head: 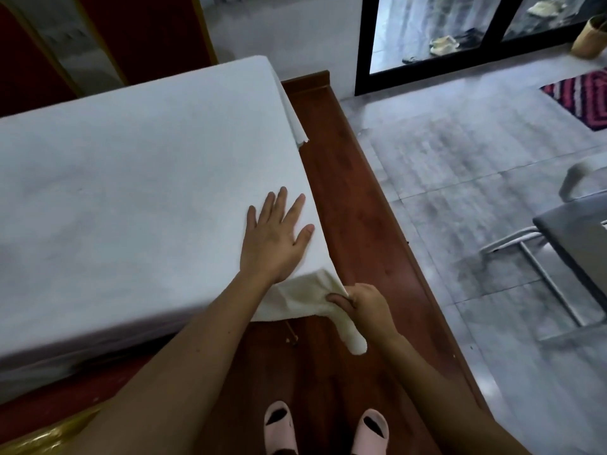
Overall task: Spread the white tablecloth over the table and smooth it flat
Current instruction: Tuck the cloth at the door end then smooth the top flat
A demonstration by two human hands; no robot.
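The white tablecloth (138,178) lies over the whole table top, which fills the left half of the view. My left hand (274,239) presses flat on the cloth near the table's near right corner, fingers straight and spread. Just below that corner my right hand (364,307) grips the hanging corner of the cloth, whose tip dangles under my fist. Another corner of the cloth hangs over the far right edge. The table itself is hidden under the cloth.
I stand on a raised red-brown wooden platform (354,198) beside the table; its edge drops to a grey tiled floor (460,152). A grey chair (578,244) stands at right, a striped mat (581,96) and a glass door (433,31) beyond. Red and gold fabric (42,435) lies lower left.
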